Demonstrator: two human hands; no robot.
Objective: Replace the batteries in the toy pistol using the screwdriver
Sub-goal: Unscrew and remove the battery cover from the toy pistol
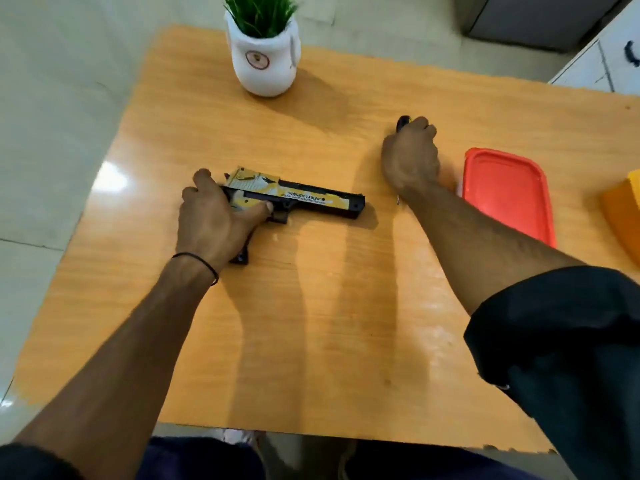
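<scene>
While the left hand (211, 225) grips the pistol (304, 199) by its handle, flat on the table (311, 323) at centre-left, barrel pointing right, the right hand (410, 157) at centre-right is fisted round the screwdriver (402, 123), just beside a red box (505, 192). Plant pot (265, 64) at upper centre.

A shiny orange wooden table (311, 323) stands on a pale tiled floor (52, 116). At twelve o'clock on it sits a round white pot (263, 64) with a spiky green plant (259, 12) inside. At three o'clock lies a flat red plastic box (509, 192), and just past it is a yellow-orange thing (623, 220). Off at two o'clock is a white cupboard (588, 64) with a dark handle (632, 53).
</scene>
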